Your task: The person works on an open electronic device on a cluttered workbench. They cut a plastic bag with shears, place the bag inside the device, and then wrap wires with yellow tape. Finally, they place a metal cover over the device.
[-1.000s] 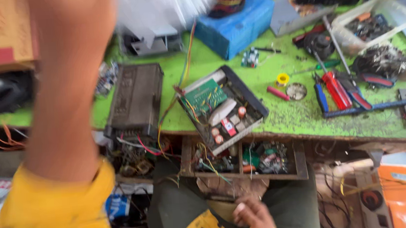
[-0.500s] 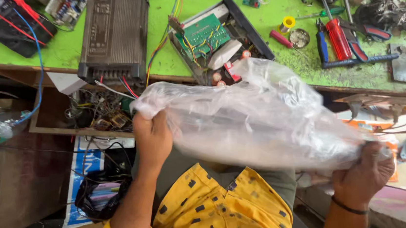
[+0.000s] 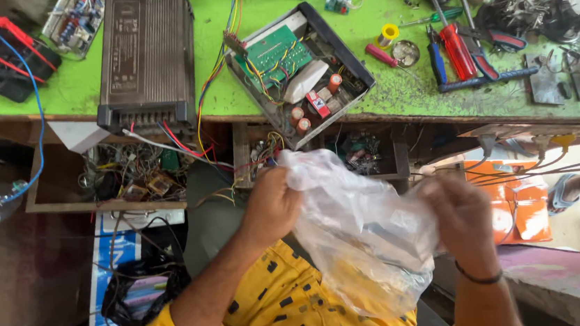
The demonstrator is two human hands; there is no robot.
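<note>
A clear plastic bag (image 3: 358, 227) hangs in front of my lap, held at its upper rim by both hands. My left hand (image 3: 272, 203) grips the bag's left edge. My right hand (image 3: 459, 214) grips the right edge and looks blurred. Yellow patterned clothing shows through the plastic below. On the green workbench (image 3: 73, 84) above lies an open electronics case (image 3: 299, 68) with a green circuit board and coloured wires, next to a dark ribbed metal unit (image 3: 144, 53).
Red and blue hand tools (image 3: 462, 53) and a solder spool (image 3: 387, 34) lie at the bench's right. Open drawers (image 3: 134, 176) under the bench hold tangled wires and parts. An orange box (image 3: 517, 199) stands at the right, cables (image 3: 136, 288) on the floor at left.
The bag was stretched wide between my hands; now my hands have come closer together and the bag hangs down crumpled. The view shifted slightly down and right.
</note>
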